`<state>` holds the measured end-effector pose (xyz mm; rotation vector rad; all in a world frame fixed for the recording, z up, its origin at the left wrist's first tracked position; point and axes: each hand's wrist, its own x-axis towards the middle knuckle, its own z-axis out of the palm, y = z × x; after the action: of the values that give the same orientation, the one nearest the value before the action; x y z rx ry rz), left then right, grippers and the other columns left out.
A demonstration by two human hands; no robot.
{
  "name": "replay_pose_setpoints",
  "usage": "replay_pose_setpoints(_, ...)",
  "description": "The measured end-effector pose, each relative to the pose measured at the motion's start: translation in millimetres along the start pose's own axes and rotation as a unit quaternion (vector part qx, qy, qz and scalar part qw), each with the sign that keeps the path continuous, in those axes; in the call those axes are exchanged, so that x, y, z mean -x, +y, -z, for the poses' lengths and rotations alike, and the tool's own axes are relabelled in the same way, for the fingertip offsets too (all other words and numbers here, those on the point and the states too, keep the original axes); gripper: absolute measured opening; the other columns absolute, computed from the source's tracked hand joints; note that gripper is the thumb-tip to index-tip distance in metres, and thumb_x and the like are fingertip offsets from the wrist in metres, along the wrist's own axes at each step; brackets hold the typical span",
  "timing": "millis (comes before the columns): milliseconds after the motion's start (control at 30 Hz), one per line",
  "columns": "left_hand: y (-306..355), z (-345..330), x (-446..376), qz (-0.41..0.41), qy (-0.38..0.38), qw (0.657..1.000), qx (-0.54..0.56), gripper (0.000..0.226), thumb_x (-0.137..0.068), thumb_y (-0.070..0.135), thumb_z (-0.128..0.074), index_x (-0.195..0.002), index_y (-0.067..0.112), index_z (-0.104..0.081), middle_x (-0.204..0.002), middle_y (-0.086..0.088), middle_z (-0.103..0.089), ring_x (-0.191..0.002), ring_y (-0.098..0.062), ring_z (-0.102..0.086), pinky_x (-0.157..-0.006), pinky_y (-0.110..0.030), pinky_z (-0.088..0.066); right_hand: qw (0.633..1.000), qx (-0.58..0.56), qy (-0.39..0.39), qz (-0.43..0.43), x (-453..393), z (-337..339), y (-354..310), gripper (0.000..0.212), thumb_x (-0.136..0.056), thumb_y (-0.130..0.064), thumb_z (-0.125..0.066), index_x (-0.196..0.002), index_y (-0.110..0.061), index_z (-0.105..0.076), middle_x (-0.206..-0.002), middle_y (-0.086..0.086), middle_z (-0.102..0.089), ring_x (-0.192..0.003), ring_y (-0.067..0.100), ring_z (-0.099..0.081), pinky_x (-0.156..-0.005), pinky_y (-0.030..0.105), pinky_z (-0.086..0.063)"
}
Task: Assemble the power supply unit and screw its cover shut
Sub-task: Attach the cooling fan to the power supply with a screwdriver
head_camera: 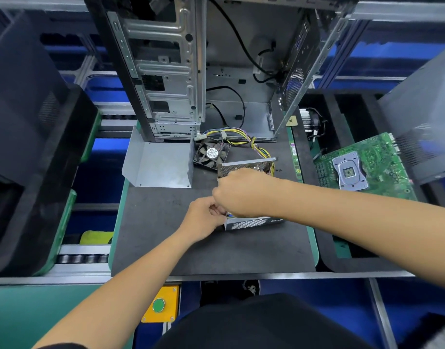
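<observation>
Two bare hands meet over a dark mat (pixel 166 243), working on a power supply box (pixel 249 222) with perforated metal sides lying near the mat's middle. The left hand (pixel 203 217) has its fingers curled at the box's near left corner, pinching something too small to make out. The right hand (pixel 239 195) is curled over the box's top; what it grips is hidden. Behind lie a loose fan (pixel 211 153), a wire bundle (pixel 241 139) and a folded grey cover (pixel 161 165). An open computer case (pixel 166 71) stands beyond.
</observation>
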<state>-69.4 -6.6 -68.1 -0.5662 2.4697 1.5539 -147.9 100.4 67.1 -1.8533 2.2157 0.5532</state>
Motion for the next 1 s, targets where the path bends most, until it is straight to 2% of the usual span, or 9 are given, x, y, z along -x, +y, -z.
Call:
replay_pose_setpoints(167, -4, -5, 1, -0.018, 0.011, 1.000, -0.006, 0.022, -0.068, 0.003, -0.074, -0.070, 0.018, -0.058, -0.062, 0.012, -0.057, -0.049, 0.003, -0.046, -0.052, -0.006, -0.038, 0.998, -0.040, -0.051, -0.014, 12, 5, 3, 0.031, -0.082, -0.016, -0.060, -0.108, -0.008, -0.046, -0.108, 0.008, -0.044, -0.051, 0.014, -0.034, -0.042, 0.027, -0.015)
replay_pose_setpoints(300, -10, -11, 5, -0.040, 0.031, 0.998, -0.042, 0.030, -0.071, 0.002, -0.063, -0.062, 0.021, -0.041, -0.046, 0.014, -0.049, -0.041, 0.004, -0.043, -0.043, -0.005, -0.030, 0.999, -0.004, -0.031, 0.014, 12, 9, -3, 0.016, -0.084, -0.007, -0.054, -0.099, -0.011, -0.058, -0.100, 0.008, -0.056, -0.076, 0.024, -0.061, -0.043, 0.024, -0.018)
replay_pose_setpoints(400, -12, -11, 6, -0.061, 0.024, 0.996, -0.059, 0.025, -0.068, -0.003, -0.058, -0.060, 0.006, -0.036, -0.040, 0.023, -0.046, -0.035, 0.005, -0.037, -0.036, -0.005, -0.023, 1.000, 0.003, -0.016, 0.027, 10, 5, -8, 0.015, -0.084, -0.003, -0.049, -0.088, -0.014, -0.059, -0.085, 0.006, -0.059, -0.083, 0.027, -0.064, -0.046, 0.025, -0.021)
replay_pose_setpoints(467, -11, -9, 5, -0.075, 0.022, 0.995, -0.057, 0.027, -0.069, -0.003, -0.058, -0.066, 0.019, -0.042, -0.046, 0.026, -0.049, -0.038, 0.004, -0.038, -0.038, -0.004, -0.025, 1.000, 0.013, -0.006, 0.020, 11, 1, -9, 0.015, -0.087, -0.005, -0.047, -0.090, -0.015, -0.058, -0.091, 0.006, -0.064, -0.086, 0.028, -0.065, -0.054, 0.029, -0.030)
replay_pose_setpoints(533, -10, -9, 5, -0.082, 0.025, 0.995, -0.059, 0.041, -0.071, 0.000, -0.059, -0.068, 0.035, -0.038, -0.051, 0.025, -0.052, -0.042, 0.004, -0.042, -0.042, -0.004, -0.029, 1.000, -0.001, -0.004, 0.004, 11, -2, -8, 0.014, -0.090, -0.013, -0.048, -0.101, -0.012, -0.056, -0.099, 0.007, -0.065, -0.085, 0.028, -0.064, -0.056, 0.031, -0.033)
replay_pose_setpoints(667, -11, -10, 2, -0.055, 0.013, 0.996, -0.062, 0.027, -0.075, 0.012, -0.065, -0.075, 0.030, -0.044, -0.060, 0.012, -0.055, -0.052, 0.001, -0.052, -0.049, -0.010, -0.039, 1.000, -0.012, -0.016, -0.002, 11, 0, -1, 0.035, -0.083, -0.022, -0.060, -0.111, -0.007, -0.046, -0.105, 0.009, -0.049, -0.055, 0.017, -0.041, -0.043, 0.026, -0.019)
replay_pose_setpoints(833, -12, -11, 3, -0.050, 0.014, 0.997, -0.060, 0.031, -0.076, 0.010, -0.066, -0.072, 0.031, -0.043, -0.063, 0.012, -0.053, -0.054, 0.005, -0.051, -0.050, -0.006, -0.038, 0.999, -0.037, -0.008, 0.000, 6, 2, 1, 0.006, -0.082, -0.014, -0.056, -0.086, -0.015, -0.053, -0.093, 0.009, -0.063, -0.078, 0.029, -0.064, -0.047, 0.026, -0.028)
replay_pose_setpoints(933, -11, -10, 3, -0.066, 0.020, 0.996, -0.057, 0.036, -0.075, 0.007, -0.063, -0.072, 0.034, -0.040, -0.060, 0.011, -0.051, -0.052, 0.005, -0.049, -0.049, -0.004, -0.035, 0.997, -0.061, -0.001, -0.043, 2, -2, 0, 0.023, -0.089, -0.022, -0.051, -0.070, -0.018, -0.039, -0.089, 0.012, -0.064, -0.069, 0.032, -0.057, -0.054, 0.029, -0.033)
replay_pose_setpoints(1000, -10, -9, 3, -0.071, 0.014, 0.996, -0.047, 0.037, -0.076, 0.007, -0.064, -0.077, 0.036, -0.042, -0.063, 0.010, -0.052, -0.052, 0.002, -0.048, -0.051, -0.005, -0.036, 0.995, -0.067, -0.013, -0.076, 0, -1, 3, 0.023, -0.094, -0.024, -0.046, -0.073, -0.014, -0.043, -0.093, 0.012, -0.064, -0.067, 0.029, -0.050, -0.055, 0.030, -0.034)
